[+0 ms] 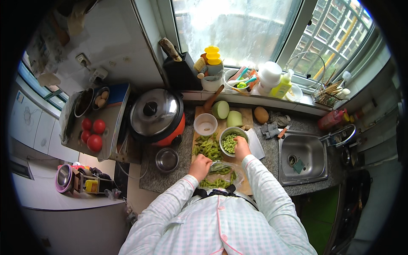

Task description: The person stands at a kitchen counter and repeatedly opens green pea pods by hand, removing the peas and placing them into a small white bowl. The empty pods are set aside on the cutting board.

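My right hand (pixel 242 148) reaches over the rim of a steel bowl (pixel 235 128), its fingers at the shelled green beans (pixel 228 143) inside. What its fingertips hold, if anything, is hidden. Just above the pods is my left hand (pixel 200 167), fingers bent together; whether a pod is pinched there is too small to tell. Green bean pods (pixel 205 147) are heaped on a wooden cutting board (pixel 249 113). Nearer my body, more pods (pixel 217 183) lie in and around a clear plastic bag (pixel 237 179). A white plastic tub (pixel 205 124) stands behind the heap.
Two cut pale-green gourd pieces (pixel 220 110) sit at the board's back. An electric pan (pixel 156 116) with a glass lid and a small metal bowl (pixel 167 160) are left. Right are a knife (pixel 283 131) and steel sink (pixel 302 153). Tomatoes (pixel 94 143) rest far left.
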